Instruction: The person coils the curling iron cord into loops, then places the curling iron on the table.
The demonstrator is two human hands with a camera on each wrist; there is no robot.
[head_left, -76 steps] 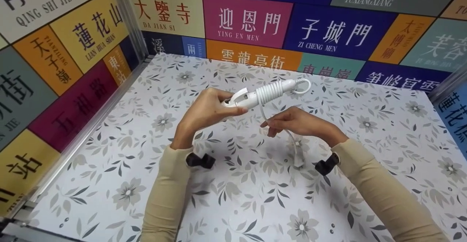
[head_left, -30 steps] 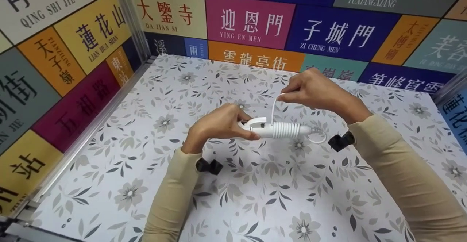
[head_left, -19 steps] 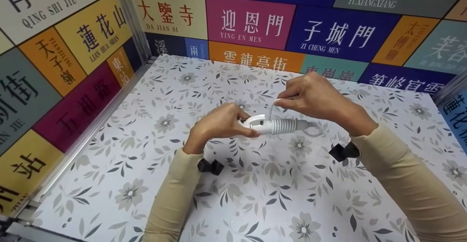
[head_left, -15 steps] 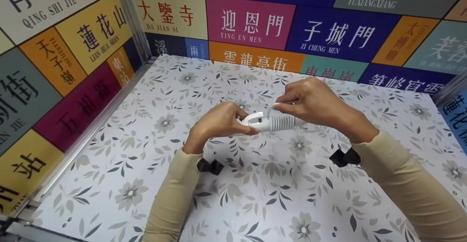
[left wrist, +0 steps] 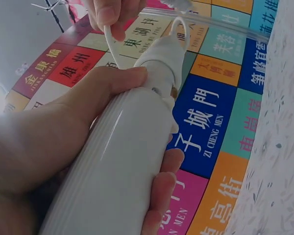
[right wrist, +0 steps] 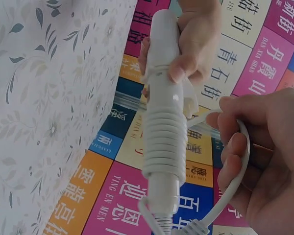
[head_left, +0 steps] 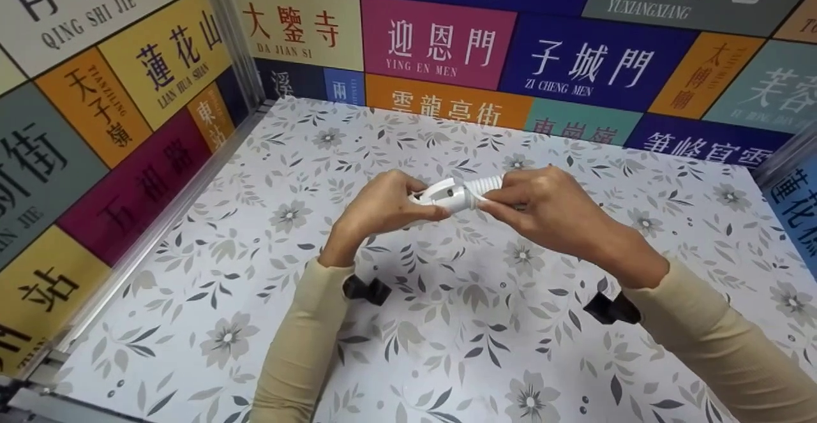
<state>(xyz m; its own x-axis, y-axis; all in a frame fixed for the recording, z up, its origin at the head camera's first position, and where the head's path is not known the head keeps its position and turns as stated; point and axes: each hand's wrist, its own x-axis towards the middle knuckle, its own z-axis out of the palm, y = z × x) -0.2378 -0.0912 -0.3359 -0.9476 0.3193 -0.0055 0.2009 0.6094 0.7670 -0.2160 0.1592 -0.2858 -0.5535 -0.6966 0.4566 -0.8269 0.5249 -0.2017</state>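
Observation:
A white curling iron (head_left: 452, 201) is held above the table, its clamp lever facing up in the head view. My left hand (head_left: 380, 206) grips the end away from the cord, with the thumb along the casing. Several turns of white cord (right wrist: 164, 142) lie wound tightly round the handle. The free stretch of cord (right wrist: 244, 161) runs through the curled fingers of my right hand (head_left: 555, 209), which pinches it close beside the coil. In the head view, the right fingers hide the handle's cord end. The left wrist view shows the smooth white casing (left wrist: 122, 161) in the left palm.
A table with a floral cover (head_left: 408, 346) lies beneath both hands. Panels of coloured street-name signs (head_left: 440, 40) stand behind it and along the left side. A metal frame edge (head_left: 153, 244) runs down the left. Black wrist cameras (head_left: 367, 290) sit at both cuffs.
The right hand first took the cord from below, lifted it over the iron, then came down toward the near side, adding a wrap. The iron's cord end has tilted up; the left grip stays.

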